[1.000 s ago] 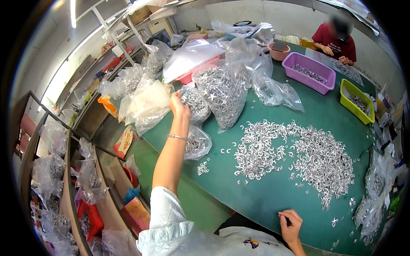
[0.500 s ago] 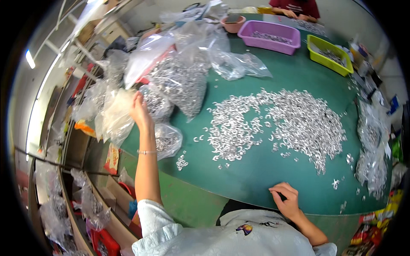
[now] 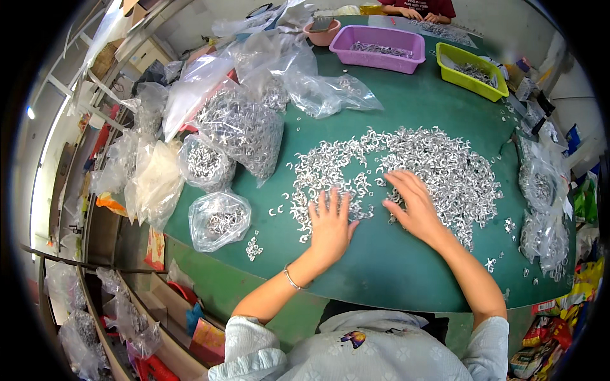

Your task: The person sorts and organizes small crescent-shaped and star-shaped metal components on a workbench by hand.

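Small silvery C-shaped metal pieces [image 3: 445, 171] lie in a wide heap on the green table [image 3: 356, 267], with a thinner spread [image 3: 324, 162] joined to its left. My left hand [image 3: 330, 225] rests palm down on the near edge of the thinner spread, its fingers apart and pointing away from me. Over the near left edge of the bigger heap is my right hand [image 3: 413, 206], fingers stretched out and thumb apart. Neither hand grips anything. Pieces under the palms are hidden.
Clear plastic bags of metal parts [image 3: 238, 127] crowd the left side, with a small open bag [image 3: 219, 222] nearest. A purple basin [image 3: 379, 51] and a yellow-green basket [image 3: 470, 73] stand at the back. More bags [image 3: 543, 203] line the right edge. Another person's hands [image 3: 422, 16] work at the far end.
My left hand has come from the bags at the left to the thinner spread. My right hand has moved forward from the table's near edge to the heap, its fingers opening out.
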`<state>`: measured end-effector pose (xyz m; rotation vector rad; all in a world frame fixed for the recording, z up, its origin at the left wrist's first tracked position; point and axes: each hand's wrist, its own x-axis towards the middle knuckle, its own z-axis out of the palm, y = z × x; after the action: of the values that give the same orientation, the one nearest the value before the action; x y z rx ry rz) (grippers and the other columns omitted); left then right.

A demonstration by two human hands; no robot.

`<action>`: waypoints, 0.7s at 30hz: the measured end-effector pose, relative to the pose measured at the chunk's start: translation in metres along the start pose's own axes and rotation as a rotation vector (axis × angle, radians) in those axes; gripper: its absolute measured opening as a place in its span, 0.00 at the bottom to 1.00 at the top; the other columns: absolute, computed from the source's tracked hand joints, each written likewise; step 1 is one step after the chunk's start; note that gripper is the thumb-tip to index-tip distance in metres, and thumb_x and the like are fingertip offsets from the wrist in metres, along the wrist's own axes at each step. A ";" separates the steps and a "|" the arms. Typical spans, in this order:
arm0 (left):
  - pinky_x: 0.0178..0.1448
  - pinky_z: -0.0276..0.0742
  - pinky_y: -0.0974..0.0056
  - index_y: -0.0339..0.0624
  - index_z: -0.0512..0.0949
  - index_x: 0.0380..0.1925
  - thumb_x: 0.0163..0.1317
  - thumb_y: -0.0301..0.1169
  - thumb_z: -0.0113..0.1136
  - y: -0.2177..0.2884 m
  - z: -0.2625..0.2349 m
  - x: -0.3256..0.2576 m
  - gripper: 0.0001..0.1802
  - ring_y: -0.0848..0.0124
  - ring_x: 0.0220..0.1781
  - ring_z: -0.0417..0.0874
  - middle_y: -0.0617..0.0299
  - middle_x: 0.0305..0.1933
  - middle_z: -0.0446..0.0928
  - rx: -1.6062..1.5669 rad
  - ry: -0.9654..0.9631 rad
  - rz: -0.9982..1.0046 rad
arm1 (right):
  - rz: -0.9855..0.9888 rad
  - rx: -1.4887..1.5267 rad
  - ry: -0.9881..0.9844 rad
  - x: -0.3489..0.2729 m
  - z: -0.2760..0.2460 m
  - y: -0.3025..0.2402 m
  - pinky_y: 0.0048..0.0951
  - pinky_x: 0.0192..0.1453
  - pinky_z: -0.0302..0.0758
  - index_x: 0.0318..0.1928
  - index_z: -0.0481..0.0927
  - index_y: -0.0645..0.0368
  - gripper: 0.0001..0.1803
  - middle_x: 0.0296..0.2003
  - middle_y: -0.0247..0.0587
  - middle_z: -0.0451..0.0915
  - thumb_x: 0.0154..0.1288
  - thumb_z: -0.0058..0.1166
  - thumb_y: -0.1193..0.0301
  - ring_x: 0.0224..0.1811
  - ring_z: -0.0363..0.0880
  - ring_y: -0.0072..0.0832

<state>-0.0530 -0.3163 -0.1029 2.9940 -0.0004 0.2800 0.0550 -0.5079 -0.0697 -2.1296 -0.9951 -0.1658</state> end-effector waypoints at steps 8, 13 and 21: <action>0.75 0.53 0.40 0.38 0.71 0.60 0.50 0.19 0.60 0.005 -0.025 -0.053 0.33 0.42 0.68 0.63 0.43 0.66 0.64 -0.485 -0.181 0.365 | -0.195 -0.140 -0.504 -0.007 0.046 -0.009 0.53 0.75 0.51 0.68 0.67 0.47 0.29 0.72 0.41 0.58 0.69 0.52 0.58 0.76 0.51 0.46; 0.73 0.53 0.38 0.35 0.70 0.60 0.57 0.23 0.61 -0.008 -0.044 -0.067 0.28 0.40 0.71 0.61 0.41 0.67 0.63 -0.455 0.123 -0.120 | -0.178 -0.193 -0.558 -0.040 0.001 -0.028 0.54 0.74 0.53 0.66 0.69 0.50 0.31 0.71 0.41 0.61 0.66 0.57 0.56 0.75 0.53 0.46; 0.72 0.51 0.34 0.43 0.69 0.65 0.63 0.29 0.59 0.000 -0.031 -0.082 0.28 0.43 0.76 0.54 0.45 0.74 0.55 -0.204 -0.148 -0.060 | -0.271 -0.183 -0.639 -0.062 -0.003 -0.040 0.52 0.73 0.55 0.61 0.73 0.54 0.29 0.67 0.41 0.66 0.61 0.61 0.58 0.74 0.56 0.43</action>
<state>-0.1397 -0.3136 -0.0879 2.7981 0.0424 0.0471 -0.0153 -0.5315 -0.0693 -2.2511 -1.6919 0.3287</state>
